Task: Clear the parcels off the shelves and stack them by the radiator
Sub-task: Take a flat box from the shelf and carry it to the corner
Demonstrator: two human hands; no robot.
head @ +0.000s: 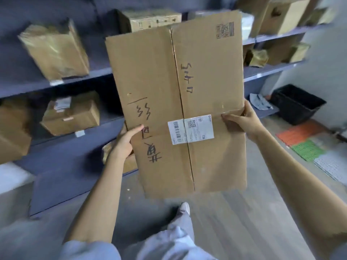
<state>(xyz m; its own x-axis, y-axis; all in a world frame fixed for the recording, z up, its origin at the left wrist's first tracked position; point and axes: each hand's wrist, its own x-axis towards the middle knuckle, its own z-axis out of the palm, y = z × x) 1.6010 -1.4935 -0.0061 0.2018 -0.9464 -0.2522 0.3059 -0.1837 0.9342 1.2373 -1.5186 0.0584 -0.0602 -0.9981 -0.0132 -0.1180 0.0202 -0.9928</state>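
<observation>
I hold a large brown cardboard parcel [176, 102] in front of me, its taped face with black handwriting and a white shipping label turned toward the camera. My left hand [125, 141] grips its left edge, thumb lying on the front face. My right hand [242, 121] grips the right edge, thumb across the front beside the label. Behind the parcel stand grey-blue shelves [78, 76] carrying more parcels: a tape-wrapped box [54, 51] upper left, a box [71, 115] below it, a carton [150, 19] at the top. No radiator is in view.
More boxes [281, 15] fill the right-hand shelves. A black plastic bin [298, 104] stands on the floor at the right, by orange, green and white mats [308, 145]. A white box [13, 177] sits low at the left. My leg and shoe [184, 209] are below the parcel.
</observation>
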